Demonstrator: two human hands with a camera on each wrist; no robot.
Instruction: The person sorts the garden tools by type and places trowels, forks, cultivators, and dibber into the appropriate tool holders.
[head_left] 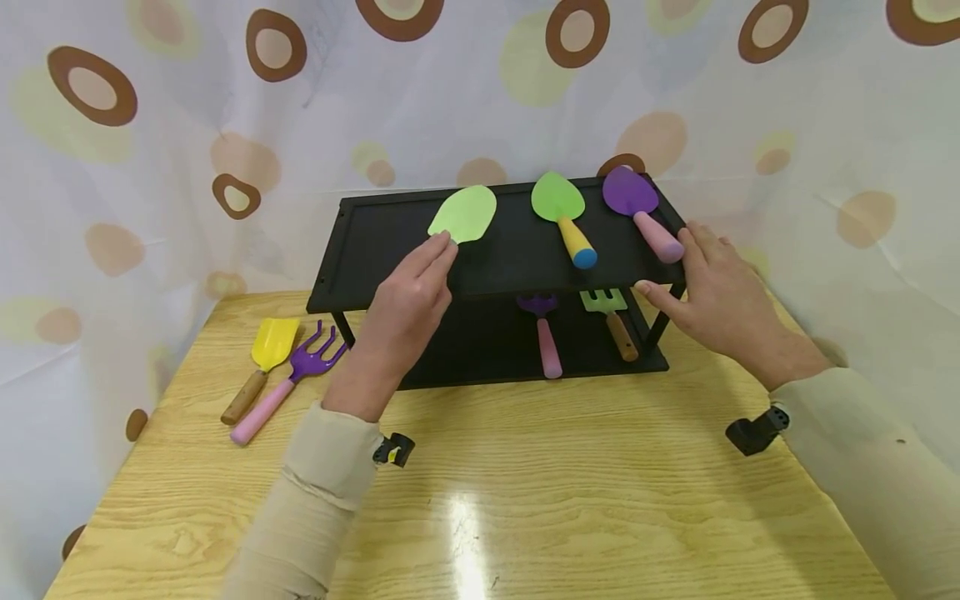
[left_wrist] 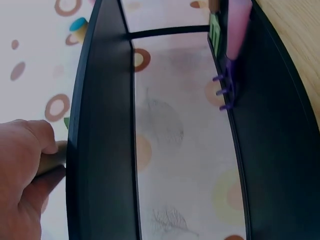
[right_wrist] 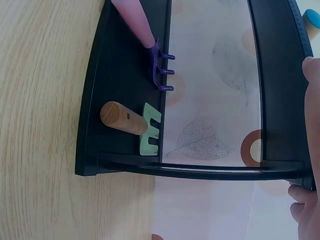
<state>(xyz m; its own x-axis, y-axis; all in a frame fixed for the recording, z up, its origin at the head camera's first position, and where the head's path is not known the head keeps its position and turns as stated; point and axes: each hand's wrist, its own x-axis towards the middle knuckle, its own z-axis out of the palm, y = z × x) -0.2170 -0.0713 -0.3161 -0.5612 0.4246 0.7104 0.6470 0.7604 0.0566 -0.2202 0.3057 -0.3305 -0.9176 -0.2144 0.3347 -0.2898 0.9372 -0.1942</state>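
My left hand (head_left: pixel 412 304) pinches the wooden handle (left_wrist: pixel 51 159) of a light green hand trowel (head_left: pixel 467 212). The trowel's blade overlaps the upper tier of a black two-tier rack (head_left: pixel 390 250). My right hand (head_left: pixel 720 292) grips the rack's upper right corner, thumb at the front edge and fingers along the end. Closest to it on the top lies a purple trowel with a pink handle (head_left: pixel 658 237). A green trowel with a yellow and blue handle (head_left: pixel 574 240) lies between the hands.
On the lower tier lie a purple hand fork with a pink handle (head_left: pixel 550 350) and a green fork with a wooden handle (head_left: pixel 621 335). Left of the rack, a yellow shovel (head_left: pixel 274 342) and a purple rake (head_left: pixel 307 362) lie on the wooden table (head_left: pixel 570 483). A patterned curtain hangs behind.
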